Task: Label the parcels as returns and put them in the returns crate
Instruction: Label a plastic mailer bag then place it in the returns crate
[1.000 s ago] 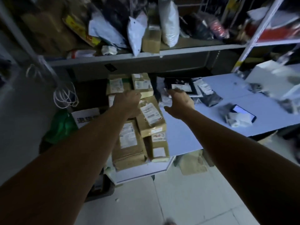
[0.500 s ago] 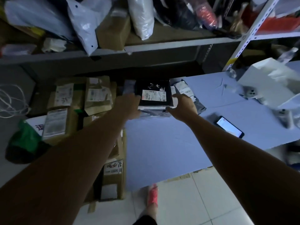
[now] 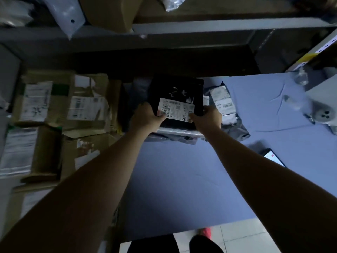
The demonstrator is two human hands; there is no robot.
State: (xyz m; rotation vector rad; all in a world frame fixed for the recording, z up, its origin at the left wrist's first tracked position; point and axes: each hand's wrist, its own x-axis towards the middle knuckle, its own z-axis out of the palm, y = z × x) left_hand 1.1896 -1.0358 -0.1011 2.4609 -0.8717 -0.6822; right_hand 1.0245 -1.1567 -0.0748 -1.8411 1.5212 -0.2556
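Observation:
A black parcel (image 3: 180, 88) with a white shipping label (image 3: 176, 109) lies on top of a small stack of grey bags at the far edge of the blue table (image 3: 182, 179). My left hand (image 3: 147, 116) grips its near left corner, thumb on the label. My right hand (image 3: 207, 117) grips its near right corner, thumb on the label's right end. A second grey parcel (image 3: 223, 105) with a white label lies just to the right of my right hand.
Several brown cardboard boxes (image 3: 54, 106) with labels are piled to the left of the table. A phone (image 3: 273, 158) with a lit screen lies at the right. A white tape dispenser (image 3: 322, 114) sits at the far right. A shelf (image 3: 182, 26) of parcels runs overhead.
I have stepped closer to the table. Both hands have moved off the cardboard boxes onto the black parcel and now hold its near corners.

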